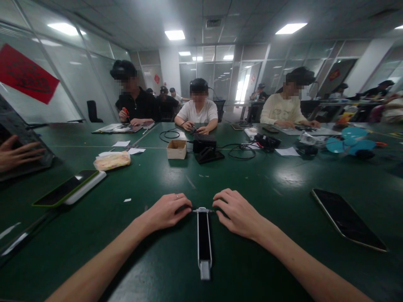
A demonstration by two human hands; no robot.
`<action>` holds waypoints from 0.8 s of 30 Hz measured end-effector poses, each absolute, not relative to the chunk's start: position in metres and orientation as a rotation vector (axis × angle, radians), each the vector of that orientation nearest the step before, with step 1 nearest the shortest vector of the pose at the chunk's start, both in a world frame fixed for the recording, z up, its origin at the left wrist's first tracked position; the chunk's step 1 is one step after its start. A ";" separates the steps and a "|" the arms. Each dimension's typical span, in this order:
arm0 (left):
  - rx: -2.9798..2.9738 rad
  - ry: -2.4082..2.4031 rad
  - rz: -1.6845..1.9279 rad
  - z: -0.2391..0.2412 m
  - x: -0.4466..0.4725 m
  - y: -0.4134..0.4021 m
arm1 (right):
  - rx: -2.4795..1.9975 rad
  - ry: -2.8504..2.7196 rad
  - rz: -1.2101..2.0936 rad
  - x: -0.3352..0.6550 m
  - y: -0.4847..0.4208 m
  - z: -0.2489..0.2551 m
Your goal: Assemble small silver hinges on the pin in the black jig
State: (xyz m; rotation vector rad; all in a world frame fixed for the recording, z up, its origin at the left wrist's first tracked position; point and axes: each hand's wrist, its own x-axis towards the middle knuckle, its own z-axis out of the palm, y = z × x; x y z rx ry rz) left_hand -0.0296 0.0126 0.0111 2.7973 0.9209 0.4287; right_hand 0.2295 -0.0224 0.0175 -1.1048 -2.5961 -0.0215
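A narrow device with a black face, a white rim and a pale tab at its near end point(204, 239) lies lengthwise on the green table in front of me. A thin crosspiece point(204, 210) sticks out on both sides near its far end. At the left tip of the crosspiece is my left hand point(168, 211), palm down, fingers bent, with a small gap between thumb and forefinger. My right hand point(236, 212) rests opposite, its fingers apart, close to the right tip. Whether the fingertips touch the crosspiece I cannot tell.
A phone point(348, 218) lies at right, a green-edged phone point(67, 186) at left. Farther back are a packet point(112, 160), a small box point(176, 149), a black stand point(208, 153), cables and blue fan-like blades point(351, 142). Co-workers sit opposite; another person's hand point(19, 153) is at far left.
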 end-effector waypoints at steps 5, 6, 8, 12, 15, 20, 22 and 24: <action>2.737 0.898 0.430 0.008 -0.026 0.010 | -1.143 -2.634 0.001 0.219 -0.025 0.013; 2.730 0.886 0.442 0.008 -0.025 0.009 | -1.143 -2.633 -0.008 0.218 -0.025 0.012; 2.723 0.869 0.456 0.008 -0.025 0.009 | -1.140 -2.635 -0.032 0.217 -0.025 0.010; 2.703 0.870 0.472 0.007 -0.026 0.009 | -1.127 -2.643 -0.025 0.217 -0.024 0.009; 2.677 0.867 0.498 0.006 -0.027 0.010 | -1.099 -2.623 -0.010 0.218 -0.024 0.008; 2.593 0.899 0.519 0.002 -0.029 0.012 | -1.090 -2.611 0.023 0.219 -0.024 0.007; 2.532 0.922 0.534 0.000 -0.029 0.013 | -1.092 -2.602 0.040 0.219 -0.024 0.007; 2.448 0.950 0.542 -0.001 -0.029 0.014 | -1.094 -2.597 0.060 0.219 -0.024 0.007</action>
